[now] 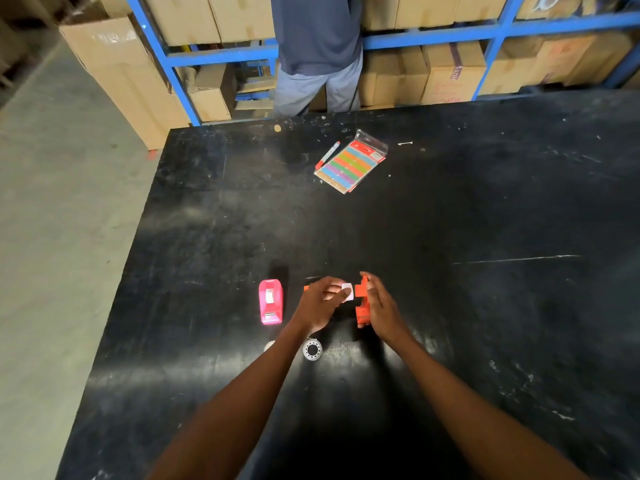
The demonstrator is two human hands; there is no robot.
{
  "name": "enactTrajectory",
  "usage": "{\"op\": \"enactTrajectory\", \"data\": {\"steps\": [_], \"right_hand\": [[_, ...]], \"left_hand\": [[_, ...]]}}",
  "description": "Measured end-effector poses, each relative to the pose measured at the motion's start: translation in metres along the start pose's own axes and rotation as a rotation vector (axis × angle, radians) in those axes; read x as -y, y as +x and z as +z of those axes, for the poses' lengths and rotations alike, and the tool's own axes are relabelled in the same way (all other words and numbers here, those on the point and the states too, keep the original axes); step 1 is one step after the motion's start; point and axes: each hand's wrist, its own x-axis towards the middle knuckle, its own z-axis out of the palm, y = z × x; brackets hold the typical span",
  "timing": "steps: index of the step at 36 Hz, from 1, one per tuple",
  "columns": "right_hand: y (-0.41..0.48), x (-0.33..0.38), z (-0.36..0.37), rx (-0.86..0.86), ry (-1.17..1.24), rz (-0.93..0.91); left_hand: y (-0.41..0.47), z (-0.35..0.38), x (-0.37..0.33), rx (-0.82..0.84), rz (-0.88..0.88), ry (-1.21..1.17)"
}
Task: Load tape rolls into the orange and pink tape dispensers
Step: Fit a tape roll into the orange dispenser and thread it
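Note:
The orange tape dispenser (pixel 362 304) stands on its side on the black table (pixel 485 220), and my right hand (pixel 382 306) grips it from the right. My left hand (pixel 320 303) pinches a small white tape roll (pixel 348 291) just left of the dispenser's opening. A small orange piece (pixel 306 288) peeks out behind my left hand. The pink tape dispenser (pixel 270 301) rests flat on the table to the left, untouched. A second clear tape roll (pixel 312 349) lies on the table below my left wrist, and another round piece (pixel 269 346) lies partly hidden by my left forearm.
A packet of coloured label strips (pixel 349 164) and a red marker (pixel 327 155) lie farther back on the table. A person in a dark shirt (pixel 317 53) stands behind the table at blue shelving (pixel 429 32) filled with cardboard boxes. The table's left edge drops to grey floor (pixel 62 220).

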Motion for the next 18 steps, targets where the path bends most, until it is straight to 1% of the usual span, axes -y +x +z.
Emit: {"op": "enactTrajectory", "data": {"steps": [2, 5, 10, 18], "right_hand": [[0.001, -0.007, -0.006, -0.064, 0.007, 0.0], [0.001, -0.015, -0.014, -0.092, -0.005, 0.015], [-0.006, -0.019, -0.021, -0.085, -0.044, 0.035], [-0.014, -0.019, -0.019, -0.075, -0.064, 0.067]], "left_hand": [[-0.003, 0.002, 0.007, -0.031, 0.001, 0.063], [-0.015, 0.012, 0.019, 0.044, -0.003, 0.192], [-0.03, 0.034, 0.033, 0.156, 0.091, 0.607], [-0.034, 0.053, 0.042, 0.226, 0.078, 0.791]]}}
